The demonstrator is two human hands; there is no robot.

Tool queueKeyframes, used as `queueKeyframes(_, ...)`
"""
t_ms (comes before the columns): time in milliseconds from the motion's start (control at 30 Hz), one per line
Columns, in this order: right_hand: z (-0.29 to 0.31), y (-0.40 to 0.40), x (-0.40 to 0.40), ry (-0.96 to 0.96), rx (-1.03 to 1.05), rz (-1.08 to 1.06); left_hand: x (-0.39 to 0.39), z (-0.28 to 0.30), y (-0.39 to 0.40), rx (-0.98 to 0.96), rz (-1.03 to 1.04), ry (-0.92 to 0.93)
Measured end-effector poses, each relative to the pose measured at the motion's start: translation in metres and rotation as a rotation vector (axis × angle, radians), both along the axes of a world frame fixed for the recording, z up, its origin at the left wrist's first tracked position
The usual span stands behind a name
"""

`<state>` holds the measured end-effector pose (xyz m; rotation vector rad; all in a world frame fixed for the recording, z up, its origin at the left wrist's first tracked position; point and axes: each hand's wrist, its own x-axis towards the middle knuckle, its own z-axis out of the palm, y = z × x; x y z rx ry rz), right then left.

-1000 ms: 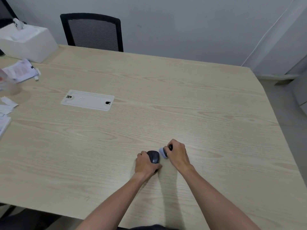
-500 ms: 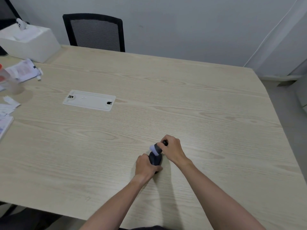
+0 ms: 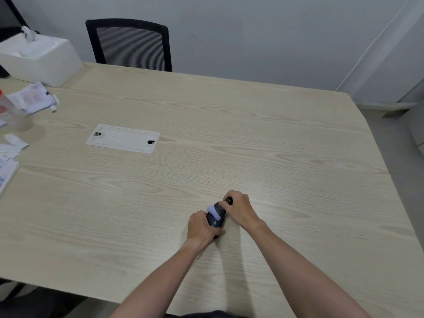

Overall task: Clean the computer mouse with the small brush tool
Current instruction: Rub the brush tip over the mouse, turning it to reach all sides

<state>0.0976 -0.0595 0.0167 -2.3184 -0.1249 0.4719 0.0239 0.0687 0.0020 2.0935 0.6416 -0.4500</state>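
A dark computer mouse (image 3: 215, 222) lies on the light wooden table (image 3: 229, 145), near its front edge. My left hand (image 3: 200, 228) grips the mouse from the left side. My right hand (image 3: 239, 208) holds a small brush (image 3: 213, 210) with a black handle and a pale bluish head. The brush head rests across the top of the mouse, blurred. Fingers hide most of the handle and part of the mouse.
A white cable hatch plate (image 3: 123, 138) is set in the table at centre left. A white box (image 3: 39, 57), loose papers (image 3: 32, 97) and a clear cup (image 3: 9, 113) sit at the far left. A black mesh chair (image 3: 130, 43) stands behind the table.
My right hand has brought the brush from beside the mouse onto its top and drawn it across. My left hand keeps its grip on the mouse.
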Motion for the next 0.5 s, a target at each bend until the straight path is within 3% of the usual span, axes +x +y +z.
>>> queueKeyframes(133, 0.001, -0.005, 0.001, -0.114, -0.120, -0.034, 0.002, 0.002, -0.002, 0.014, -0.017, 0.006)
queueKeyframes(300, 0.008, 0.001, 0.002, 0.043, 0.092, -0.013, 0.001, 0.004, -0.002, -0.046, 0.015, 0.003)
queueKeyframes(500, 0.000, -0.013, 0.000, -0.087, -0.182, -0.066, -0.001, 0.004, -0.001, -0.017, 0.015, 0.007)
